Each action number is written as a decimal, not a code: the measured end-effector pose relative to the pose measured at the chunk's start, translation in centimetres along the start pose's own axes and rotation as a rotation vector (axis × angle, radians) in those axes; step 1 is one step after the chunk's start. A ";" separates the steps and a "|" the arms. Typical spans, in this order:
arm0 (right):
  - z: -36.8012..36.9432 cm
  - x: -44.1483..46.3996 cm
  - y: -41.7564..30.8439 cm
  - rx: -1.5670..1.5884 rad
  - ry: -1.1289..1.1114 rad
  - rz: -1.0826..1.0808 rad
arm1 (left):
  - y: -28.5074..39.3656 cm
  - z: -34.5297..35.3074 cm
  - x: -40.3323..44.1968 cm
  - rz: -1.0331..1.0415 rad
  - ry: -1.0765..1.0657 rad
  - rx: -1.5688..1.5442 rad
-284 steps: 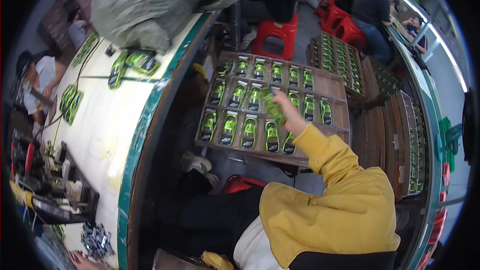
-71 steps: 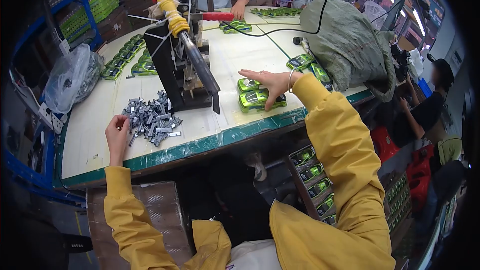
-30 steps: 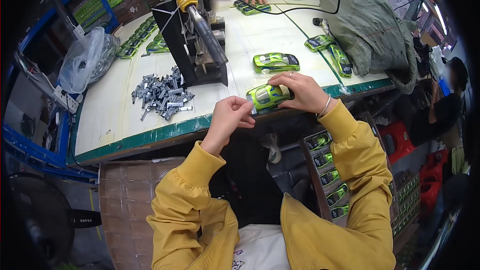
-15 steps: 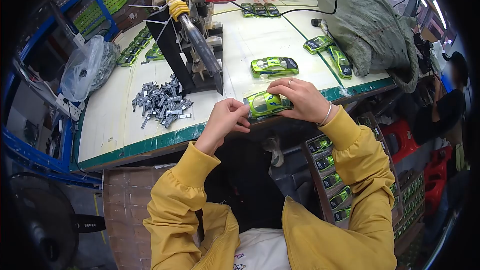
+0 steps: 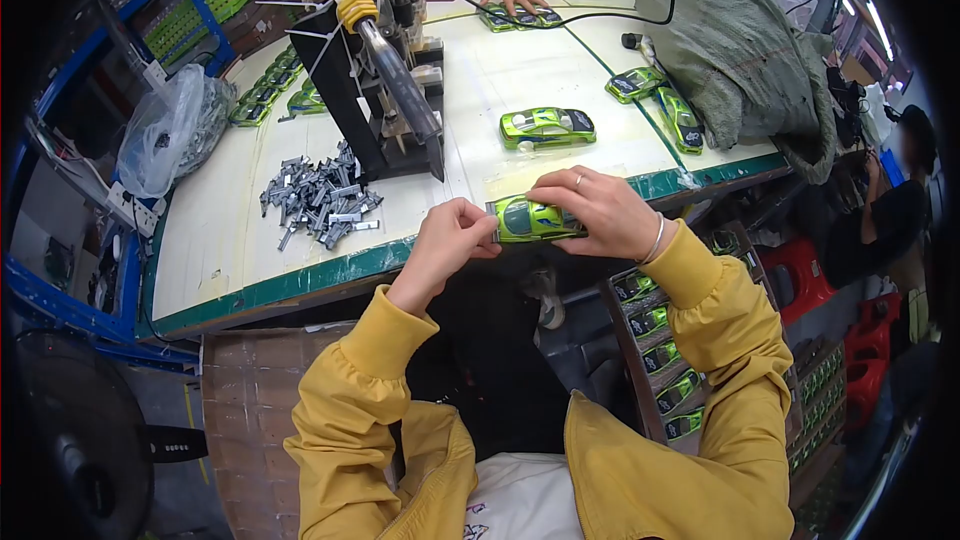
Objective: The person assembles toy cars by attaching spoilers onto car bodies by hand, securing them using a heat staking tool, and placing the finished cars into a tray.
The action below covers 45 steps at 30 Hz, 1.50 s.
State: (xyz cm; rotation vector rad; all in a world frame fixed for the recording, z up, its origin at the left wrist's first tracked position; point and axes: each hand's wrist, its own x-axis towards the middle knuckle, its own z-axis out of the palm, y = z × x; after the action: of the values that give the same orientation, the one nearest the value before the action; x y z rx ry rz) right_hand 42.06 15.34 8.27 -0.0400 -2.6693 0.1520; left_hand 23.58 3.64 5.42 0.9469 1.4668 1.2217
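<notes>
A broad, cream-topped surface (image 5: 215, 265) with a green taped edge spans the view from nine to two o'clock. At two o'clock on it slumps a bulky grey-green woven sack (image 5: 735, 60). At four, below the surface, sits a brown compartmented tray (image 5: 635, 368) holding bright green cars. A black metal press with a yellow-wrapped handle (image 5: 352, 100) stands at eleven; a clear, filled plastic bag (image 5: 170, 140) lies near ten. Below the bag's line, towards nine, is a loose heap of small grey parts (image 5: 320, 198). The right hand (image 5: 605, 212), at three, has its fingers clamped around a shiny green-and-black toy car (image 5: 522, 220), which is held over the near edge, just above centre. The left hand (image 5: 450, 240) has thumb and forefinger pinched together against the car's nine o'clock end; whether they grip a part there I cannot tell. At one o'clock, a similar green car (image 5: 548, 127) rests apart on the surface
</notes>
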 end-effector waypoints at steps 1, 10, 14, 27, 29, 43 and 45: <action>0.2 0.0 -0.1 0.001 -0.004 0.000 | 0.1 0.1 0.2 -0.006 -0.001 0.033; 1.9 0.1 -1.0 -0.344 -0.040 -0.150 | -0.1 0.3 0.2 0.006 0.028 0.098; 2.0 0.0 -1.5 -0.284 -0.009 -0.126 | -1.6 0.8 0.3 0.148 0.121 0.039; 1.8 -0.1 -5.8 -0.161 -0.087 -0.061 | -1.8 -0.3 -4.5 0.088 -0.022 -0.044; 2.0 0.0 -6.1 -0.153 -0.115 -0.067 | -1.7 -0.4 -4.8 0.075 -0.015 -0.029; 2.0 0.4 -8.6 -0.055 -0.136 -0.046 | -2.8 -1.5 -7.3 0.127 0.013 -0.020; 2.1 0.5 -9.0 -0.009 -0.111 -0.039 | -2.4 -1.8 -8.0 0.087 -0.015 -0.096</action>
State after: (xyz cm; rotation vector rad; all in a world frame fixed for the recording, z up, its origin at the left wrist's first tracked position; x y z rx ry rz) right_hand 40.61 6.17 7.63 0.0180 -2.7797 0.1336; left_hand 23.74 -4.81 4.69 0.9609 1.3543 1.3332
